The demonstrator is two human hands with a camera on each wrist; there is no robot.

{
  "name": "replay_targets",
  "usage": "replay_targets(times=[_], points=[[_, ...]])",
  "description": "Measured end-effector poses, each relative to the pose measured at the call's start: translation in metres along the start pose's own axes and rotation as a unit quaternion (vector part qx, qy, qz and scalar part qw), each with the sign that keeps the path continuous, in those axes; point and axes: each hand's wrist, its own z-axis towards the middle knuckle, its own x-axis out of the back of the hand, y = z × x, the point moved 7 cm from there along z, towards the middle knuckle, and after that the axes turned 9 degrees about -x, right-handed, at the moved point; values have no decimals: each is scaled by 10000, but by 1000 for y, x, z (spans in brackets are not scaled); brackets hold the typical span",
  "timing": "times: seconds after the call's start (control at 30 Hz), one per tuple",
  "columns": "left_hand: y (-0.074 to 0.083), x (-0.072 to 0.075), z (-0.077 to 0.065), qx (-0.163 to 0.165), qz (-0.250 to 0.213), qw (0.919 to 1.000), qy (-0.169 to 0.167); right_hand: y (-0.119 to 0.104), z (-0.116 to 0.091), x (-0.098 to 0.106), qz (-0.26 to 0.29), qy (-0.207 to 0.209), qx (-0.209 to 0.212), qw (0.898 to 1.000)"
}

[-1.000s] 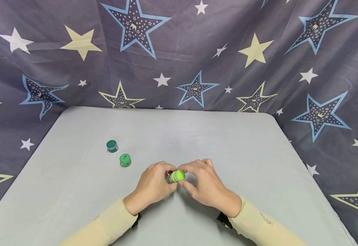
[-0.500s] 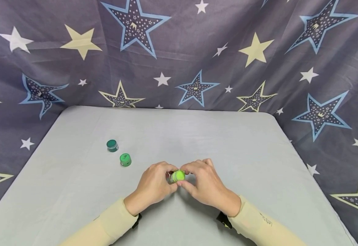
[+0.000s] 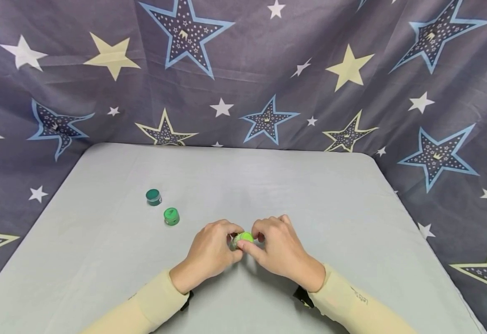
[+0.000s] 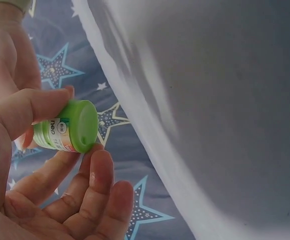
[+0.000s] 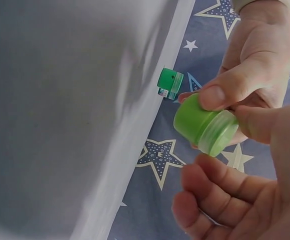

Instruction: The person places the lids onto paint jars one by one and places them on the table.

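My left hand (image 3: 211,246) holds a small light-green jar (image 3: 243,239) tilted on its side, low over the table. Its thumb lies on top of the jar body (image 4: 82,126), and a label reading "deli" shows in the left wrist view. The lid end (image 5: 219,134), partly translucent, faces my right hand (image 3: 278,243). The right thumb touches the jar near the lid rim. Its other fingers (image 5: 192,177) are loosely bent and stand apart from the lid, with a gap showing in the head view.
Two more closed jars stand on the table (image 3: 310,195) to the left: a dark teal jar (image 3: 153,197) farther back and a mid-green jar (image 3: 171,216) closer in. A star-patterned cloth (image 3: 243,74) hangs behind and beside the table.
My right fingers have come off the lid edge and drawn back to the right, while the right thumb has slid left over the jar. The left hand keeps its hold.
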Motion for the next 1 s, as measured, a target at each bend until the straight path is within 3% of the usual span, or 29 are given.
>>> replay_targets(times=[0.5,0.73,1.0], points=[[0,1,0,-65,47,9999,76,3,3,4,5,135,-53,9999],[-2,2,0,-65,-34,9999,99,1,-2,8,498,-164,483,9975],[-1,3,0,-106,27,9999,118,-5,-6,6,567,-412,868,9938]])
